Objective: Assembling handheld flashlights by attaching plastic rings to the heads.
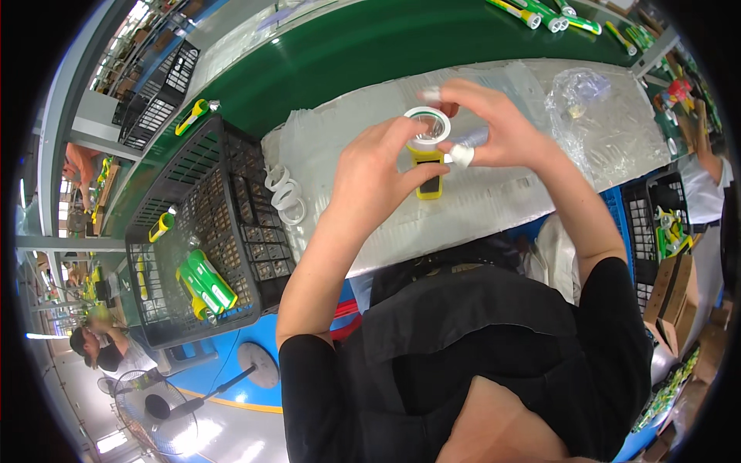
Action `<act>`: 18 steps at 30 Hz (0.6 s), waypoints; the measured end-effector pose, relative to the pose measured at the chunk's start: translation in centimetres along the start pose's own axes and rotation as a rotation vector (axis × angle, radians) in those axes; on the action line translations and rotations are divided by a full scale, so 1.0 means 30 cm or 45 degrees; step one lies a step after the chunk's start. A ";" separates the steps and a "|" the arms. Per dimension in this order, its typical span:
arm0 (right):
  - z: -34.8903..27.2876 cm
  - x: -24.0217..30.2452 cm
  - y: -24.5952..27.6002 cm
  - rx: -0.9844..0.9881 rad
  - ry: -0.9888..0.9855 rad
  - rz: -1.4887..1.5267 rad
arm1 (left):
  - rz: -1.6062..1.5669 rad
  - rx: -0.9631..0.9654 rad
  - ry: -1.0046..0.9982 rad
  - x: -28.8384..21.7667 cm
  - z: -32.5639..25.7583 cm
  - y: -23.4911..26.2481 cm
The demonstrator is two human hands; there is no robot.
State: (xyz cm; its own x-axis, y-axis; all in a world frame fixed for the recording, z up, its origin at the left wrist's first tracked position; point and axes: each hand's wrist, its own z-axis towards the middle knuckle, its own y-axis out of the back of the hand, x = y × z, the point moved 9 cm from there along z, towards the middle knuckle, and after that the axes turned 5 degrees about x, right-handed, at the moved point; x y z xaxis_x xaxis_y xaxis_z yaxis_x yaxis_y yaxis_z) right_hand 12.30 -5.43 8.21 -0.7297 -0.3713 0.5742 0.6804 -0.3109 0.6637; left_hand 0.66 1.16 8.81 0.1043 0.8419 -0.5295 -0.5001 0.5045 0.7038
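My left hand [378, 174] grips a small yellow torch-like device [428, 174] upright over the work surface. A white ring [428, 123] sits at the device's top end. My right hand [490, 123] reaches in from the right, its fingertips on that ring, with white tape wrapped on one finger. Several loose white rings [284, 193] lie on the foil-like sheet [494, 201] left of my left hand.
A black plastic crate [224, 231] at the left holds green-and-yellow devices [204, 284]. A green conveyor belt [370, 46] runs behind, with more devices at the far right. A crumpled clear bag [583, 96] lies right. Another person [104, 347] works at lower left.
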 end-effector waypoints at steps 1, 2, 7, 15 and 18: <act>0.024 0.019 0.019 0.002 -0.007 -0.005 | -0.008 0.000 -0.002 0.003 0.001 -0.012; 0.053 0.045 0.003 0.167 0.017 -0.091 | -0.056 -0.013 0.024 0.014 -0.001 -0.022; 0.119 0.077 -0.015 0.675 -0.062 -0.243 | -0.175 -0.036 0.060 0.040 0.005 -0.054; 0.144 0.055 -0.044 1.028 -0.239 -0.344 | -0.167 -0.013 0.096 0.049 0.013 -0.066; 0.155 0.044 -0.055 1.037 -0.233 -0.314 | -0.181 -0.043 0.067 0.046 0.015 -0.057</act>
State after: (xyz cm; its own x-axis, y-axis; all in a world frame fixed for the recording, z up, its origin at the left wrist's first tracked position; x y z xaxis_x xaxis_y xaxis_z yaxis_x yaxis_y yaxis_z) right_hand 9.90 -1.35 10.11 -0.8970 -0.2079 0.3902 0.2917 0.3850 0.8756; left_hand 2.06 1.53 7.09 0.1314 0.7506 -0.6475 -0.5119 0.6108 0.6041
